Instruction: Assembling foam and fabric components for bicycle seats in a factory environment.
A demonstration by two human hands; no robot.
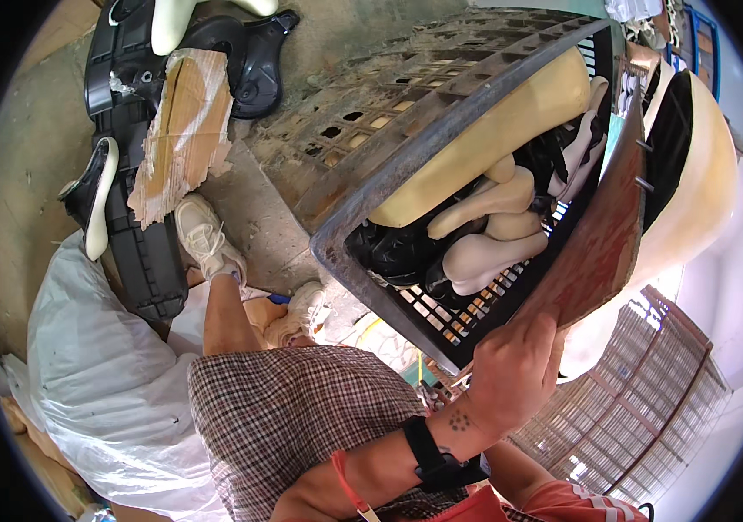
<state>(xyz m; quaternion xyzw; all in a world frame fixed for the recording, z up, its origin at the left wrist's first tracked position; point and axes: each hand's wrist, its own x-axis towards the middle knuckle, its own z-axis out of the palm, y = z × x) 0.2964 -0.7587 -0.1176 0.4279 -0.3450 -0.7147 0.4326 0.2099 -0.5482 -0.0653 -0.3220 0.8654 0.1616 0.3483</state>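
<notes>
My left hand (515, 374) is closed over the lower edge of a reddish-brown, worn, curved panel (598, 226), fingers bent round it. Two small metal pins stick out of the panel's far edge. Against it stands a black plastic crate (441, 342) with slotted walls. Inside lie a long cream curved piece (485, 139), several smaller cream and whitish rounded pieces (489, 261), and glossy black parts (398, 252). Behind the panel is a large cream shell (698, 174) with a dark inside. Only part of my right forearm shows behind my left wrist; its hand is hidden.
Black moulded plastic parts (150, 270) lie on the floor at the left, with a torn cardboard piece (184, 130) across them. White plastic sheeting (110, 374) bulges at lower left. A slatted screen (624, 391) stands at the right. My shoes are left of the crate.
</notes>
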